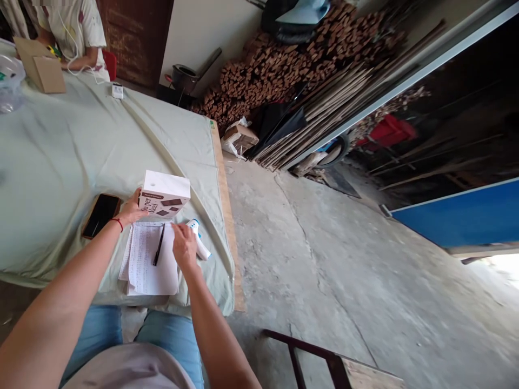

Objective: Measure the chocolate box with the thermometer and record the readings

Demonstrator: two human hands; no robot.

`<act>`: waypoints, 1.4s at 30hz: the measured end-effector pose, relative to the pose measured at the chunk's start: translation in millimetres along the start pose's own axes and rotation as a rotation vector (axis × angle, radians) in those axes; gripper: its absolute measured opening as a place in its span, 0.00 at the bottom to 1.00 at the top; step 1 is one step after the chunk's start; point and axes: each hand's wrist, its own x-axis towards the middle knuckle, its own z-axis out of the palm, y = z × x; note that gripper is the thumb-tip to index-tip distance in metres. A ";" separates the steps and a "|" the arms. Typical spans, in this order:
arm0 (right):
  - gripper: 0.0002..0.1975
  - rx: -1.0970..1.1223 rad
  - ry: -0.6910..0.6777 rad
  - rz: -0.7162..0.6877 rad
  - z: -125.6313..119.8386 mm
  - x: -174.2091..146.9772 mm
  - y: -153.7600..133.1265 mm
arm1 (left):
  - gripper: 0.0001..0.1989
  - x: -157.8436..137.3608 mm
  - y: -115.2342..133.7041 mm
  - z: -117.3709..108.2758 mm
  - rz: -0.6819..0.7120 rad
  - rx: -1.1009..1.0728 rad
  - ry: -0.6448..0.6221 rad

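My left hand [133, 209] is closed around the left side of a white box [170, 185] with brown lettering and pictures of dark bars. The box stands at the top edge of handwritten sheets of paper [141, 265]. Across the sheets lies a black pen [159, 246]. My right hand [185, 246] is at the sheets' upper right corner, below the box, its fingers bent together; what is between them is hidden. Just right of it lies a white and blue handheld thermometer [203, 249], partly covered by the hand. A dark phone [101, 215] rests left of the papers.
A pale green cloth covers the table [101, 140], whose wooden edge [227, 216] shows on the right. Across it, a person [91, 32] sits by an open cardboard box [48, 73]. A small white object [117, 91] lies nearby. Stacked firewood [259, 59] and a bench [316, 351] stand beyond the table.
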 end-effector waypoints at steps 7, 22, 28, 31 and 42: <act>0.20 0.074 -0.062 0.597 -46.1 3.9 31.8 | 0.33 -6.2 8.4 0.1 -0.067 -0.090 -0.001; 0.24 1.392 -0.073 0.649 -21.7 2.4 -78.4 | 0.38 -52.4 -1.1 22.4 0.031 0.420 0.192; 0.27 1.351 -0.078 0.662 -21.4 5.1 -79.3 | 0.34 -52.8 4.0 23.6 0.034 0.436 0.185; 0.28 1.336 -0.079 0.677 -22.4 5.8 -81.9 | 0.32 -52.7 3.1 23.7 0.038 0.417 0.179; 0.27 1.295 -0.068 0.680 -23.9 6.2 -86.7 | 0.32 -53.4 1.9 24.4 0.045 0.368 0.178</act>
